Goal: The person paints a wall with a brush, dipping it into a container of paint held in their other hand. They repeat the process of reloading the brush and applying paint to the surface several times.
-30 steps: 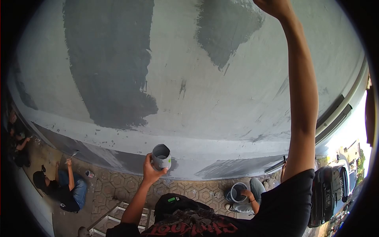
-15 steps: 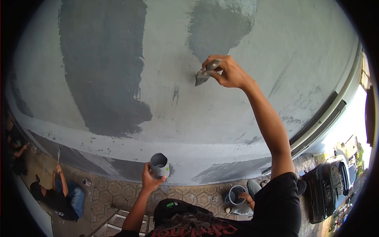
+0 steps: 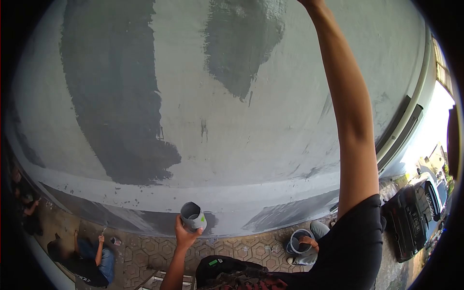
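My left hand (image 3: 187, 235) is closed around a paint cup (image 3: 197, 223) with a grey inside and a green mark on its side. The cup is held upright in front of the lower wall. My right arm (image 3: 349, 101) stretches up along the wall (image 3: 285, 145), and only the base of my right hand (image 3: 311, 2) shows at the top edge. Its fingers and whatever they hold are out of the picture. Left of that arm lies a dark grey painted patch (image 3: 239, 43) with a ragged lower edge. A broader dark grey band (image 3: 113, 92) runs down the wall further left.
Below me is part of a ladder (image 3: 157, 280) on hexagon-patterned paving (image 3: 237, 249). One person (image 3: 92, 261) crouches at lower left; another's hand reaches into a bucket (image 3: 293, 246) at lower right. A pipe (image 3: 403, 125) and a dark car (image 3: 411, 220) are at right.
My right hand, which gripped a paintbrush near the middle of the wall, has moved up beyond the top edge. The patch's lower end now reaches down to a narrow point. My left hand keeps the cup.
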### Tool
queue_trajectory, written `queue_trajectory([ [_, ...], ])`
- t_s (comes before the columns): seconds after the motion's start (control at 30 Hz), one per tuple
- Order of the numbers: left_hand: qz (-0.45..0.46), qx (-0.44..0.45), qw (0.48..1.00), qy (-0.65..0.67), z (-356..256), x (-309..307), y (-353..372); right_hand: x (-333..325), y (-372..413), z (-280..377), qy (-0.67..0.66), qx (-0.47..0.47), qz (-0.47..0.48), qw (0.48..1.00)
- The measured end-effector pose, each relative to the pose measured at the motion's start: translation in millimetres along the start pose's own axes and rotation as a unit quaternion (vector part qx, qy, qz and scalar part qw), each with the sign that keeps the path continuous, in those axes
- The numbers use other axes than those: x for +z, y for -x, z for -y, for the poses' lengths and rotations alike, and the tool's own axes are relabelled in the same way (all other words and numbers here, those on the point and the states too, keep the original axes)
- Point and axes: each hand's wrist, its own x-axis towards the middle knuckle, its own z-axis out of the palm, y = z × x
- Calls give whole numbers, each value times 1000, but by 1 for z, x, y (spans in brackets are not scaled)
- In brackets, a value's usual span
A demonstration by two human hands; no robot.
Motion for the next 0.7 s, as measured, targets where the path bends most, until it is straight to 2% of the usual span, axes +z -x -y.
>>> queue_trajectory([
  [0.03, 0, -1, 1000, 0, 0, 2, 1, -1, 12, 1, -13, 29, -2, 999],
  [0.07, -2, -3, 1000, 6, 1, 3, 3, 1, 36, -6, -55, 82, 57, 993],
  [0.13, -4, -7, 1000, 10, 2, 4, 7, 0, 90, 1, -20, 36, 118, 992],
  [0.2, -18, 1, 1000, 9, 3, 7, 11, -15, 121, 45, -101, 88, 156, 979],
  [0.23, -20, -1, 1000, 11, 4, 10, 13, -25, 138, 64, -118, 124, 238, 956],
  [0.33, -15, 7, 1000, -25, 0, 15, 23, -39, 184, 117, -213, 173, 395, 877],
  [0.4, -20, 8, 999, -26, -8, 24, 27, -46, 196, 121, -316, 198, 356, 857],
  [0.43, -24, 10, 999, -30, -12, 29, 29, -50, 195, 113, -319, 196, 351, 858],
  [0.5, -38, 11, 998, -42, -21, 38, 36, -53, 176, 88, -327, 191, 257, 889],
  [0.53, -43, 13, 998, -49, -22, 42, 39, -48, 170, 66, -261, 156, 239, 922],
  [0.6, -61, 21, 996, -53, -23, 52, 44, -36, 150, 21, -215, 117, 158, 957],
  [0.63, -66, 24, 996, -60, -29, 58, 46, -26, 140, -11, -154, 30, 110, 981],
  [0.67, -72, 23, 996, -48, -36, 66, 48, -33, 119, -18, -162, 70, 136, 975],
  [0.7, -78, 21, 996, -37, -41, 73, 51, -40, 98, -19, -130, 102, 113, 980],
])
